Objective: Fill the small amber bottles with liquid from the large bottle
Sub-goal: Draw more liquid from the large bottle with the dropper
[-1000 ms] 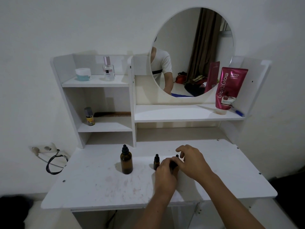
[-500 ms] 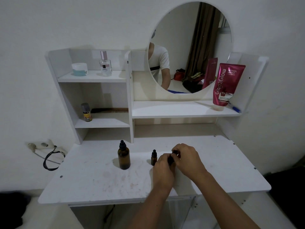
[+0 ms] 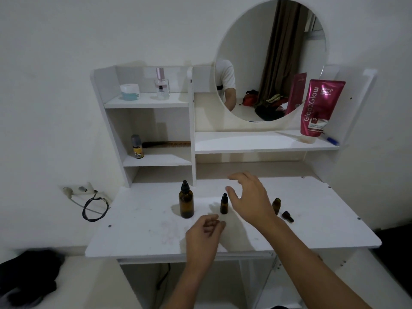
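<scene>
A white dressing table (image 3: 133, 237) carries everything, with a shelf unit (image 3: 156, 103) and a round mirror (image 3: 269, 59) rising from its back edge. A pink tube (image 3: 318, 108) stands on the long shelf below the mirror, towards its right end. Above the middle of the table the right hand (image 3: 249, 197) hovers with its fingers spread and holds nothing. The left hand (image 3: 204, 237) hangs over the front edge, fingers loosely curled, also holding nothing. The large bottle (image 3: 186, 202), capped with a black dropper, stands upright left of the middle. Just right of it stands a small capped bottle (image 3: 224, 204), close to the right hand's thumb. A second small bottle (image 3: 276, 205) stands uncapped further right, partly behind the right wrist. Its black dropper cap (image 3: 287, 216) lies on its side just beside it, towards the right edge.
</scene>
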`<act>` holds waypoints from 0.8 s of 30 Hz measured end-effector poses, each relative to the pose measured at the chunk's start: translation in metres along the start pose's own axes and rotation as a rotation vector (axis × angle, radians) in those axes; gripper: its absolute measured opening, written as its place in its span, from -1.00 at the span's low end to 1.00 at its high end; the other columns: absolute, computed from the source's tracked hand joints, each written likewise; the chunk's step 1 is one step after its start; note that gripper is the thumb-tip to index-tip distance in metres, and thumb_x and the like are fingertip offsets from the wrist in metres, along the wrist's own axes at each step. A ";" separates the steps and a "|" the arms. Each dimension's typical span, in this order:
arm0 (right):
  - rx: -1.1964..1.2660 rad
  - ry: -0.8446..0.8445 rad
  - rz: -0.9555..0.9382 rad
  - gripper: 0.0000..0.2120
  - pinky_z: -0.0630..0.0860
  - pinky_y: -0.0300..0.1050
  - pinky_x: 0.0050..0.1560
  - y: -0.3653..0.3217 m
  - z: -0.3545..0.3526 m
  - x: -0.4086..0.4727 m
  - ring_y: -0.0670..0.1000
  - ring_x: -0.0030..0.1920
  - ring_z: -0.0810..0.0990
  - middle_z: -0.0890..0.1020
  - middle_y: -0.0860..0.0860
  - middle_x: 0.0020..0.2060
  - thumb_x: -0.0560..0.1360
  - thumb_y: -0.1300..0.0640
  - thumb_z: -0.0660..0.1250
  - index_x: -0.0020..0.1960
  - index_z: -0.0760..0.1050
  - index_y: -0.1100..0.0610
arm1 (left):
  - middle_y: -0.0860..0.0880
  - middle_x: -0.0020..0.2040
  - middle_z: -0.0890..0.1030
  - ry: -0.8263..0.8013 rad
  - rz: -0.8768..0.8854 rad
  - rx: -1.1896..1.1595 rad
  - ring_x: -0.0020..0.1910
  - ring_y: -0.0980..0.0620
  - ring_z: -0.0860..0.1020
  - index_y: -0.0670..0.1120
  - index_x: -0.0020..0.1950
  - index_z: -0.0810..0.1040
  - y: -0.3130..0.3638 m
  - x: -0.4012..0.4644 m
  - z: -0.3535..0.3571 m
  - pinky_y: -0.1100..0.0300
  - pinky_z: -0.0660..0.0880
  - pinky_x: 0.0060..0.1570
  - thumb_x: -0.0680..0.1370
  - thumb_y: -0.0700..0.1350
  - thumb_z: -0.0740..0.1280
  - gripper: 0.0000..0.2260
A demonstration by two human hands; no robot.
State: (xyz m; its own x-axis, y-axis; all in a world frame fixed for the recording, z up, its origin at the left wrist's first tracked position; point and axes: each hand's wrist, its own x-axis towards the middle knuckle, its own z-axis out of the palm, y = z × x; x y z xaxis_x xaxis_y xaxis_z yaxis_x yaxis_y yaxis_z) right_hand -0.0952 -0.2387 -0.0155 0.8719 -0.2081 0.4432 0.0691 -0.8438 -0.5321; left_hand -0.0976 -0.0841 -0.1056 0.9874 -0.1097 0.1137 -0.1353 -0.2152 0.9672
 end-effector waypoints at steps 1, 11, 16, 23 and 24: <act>0.050 -0.027 -0.007 -0.68 0.50 -0.19 0.16 -0.010 0.005 0.002 -0.06 0.16 0.54 0.57 -0.07 0.21 0.61 0.02 0.34 0.34 0.53 0.05 | 0.12 -0.07 0.69 0.072 -0.014 -0.013 -0.11 0.26 0.63 0.06 0.08 0.62 0.000 0.002 -0.014 0.48 0.52 -0.14 0.50 -0.04 0.52 -0.81; 0.355 -0.219 0.088 -0.65 0.57 -0.18 0.27 -0.061 0.062 0.022 -0.16 0.18 0.61 0.64 -0.08 0.23 0.59 0.03 0.41 0.36 0.55 0.04 | 0.02 0.43 0.48 0.105 -0.038 0.126 0.37 -0.05 0.50 -0.03 0.49 0.33 -0.023 0.051 -0.064 0.04 0.49 0.36 0.45 -0.01 0.57 -0.31; 0.406 -0.225 0.111 -0.79 0.55 -0.41 0.01 -0.061 0.071 0.032 -0.24 -0.02 0.66 0.68 -0.18 -0.01 0.57 0.11 0.43 0.20 0.65 0.02 | 0.10 0.22 0.62 0.062 0.025 0.146 0.23 0.04 0.59 0.07 0.34 0.44 -0.031 0.065 -0.061 0.24 0.51 0.20 0.55 -0.05 0.48 -0.60; 0.404 -0.195 0.063 -0.79 0.54 -0.40 -0.03 -0.061 0.082 0.044 -0.17 -0.05 0.67 0.70 -0.12 -0.03 0.50 0.06 0.51 0.13 0.68 0.01 | 0.14 0.17 0.64 0.077 0.037 0.133 0.16 0.13 0.62 0.06 0.31 0.49 -0.038 0.067 -0.059 0.15 0.56 0.24 0.57 -0.07 0.45 -0.67; 0.405 -0.193 0.057 -0.80 0.55 -0.39 -0.02 -0.061 0.084 0.045 -0.15 -0.06 0.67 0.69 -0.11 -0.04 0.49 0.07 0.52 0.11 0.68 -0.01 | 0.14 0.16 0.65 0.080 0.042 0.127 0.14 0.14 0.62 0.05 0.31 0.49 -0.040 0.068 -0.059 0.16 0.57 0.23 0.57 -0.08 0.45 -0.67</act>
State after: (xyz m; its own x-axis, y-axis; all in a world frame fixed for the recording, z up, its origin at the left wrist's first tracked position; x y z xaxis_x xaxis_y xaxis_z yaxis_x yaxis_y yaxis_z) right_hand -0.0194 -0.1554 -0.0233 0.9518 -0.1200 0.2823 0.1687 -0.5639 -0.8084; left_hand -0.0204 -0.0253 -0.1231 0.9833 -0.0449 0.1763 -0.1811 -0.3338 0.9251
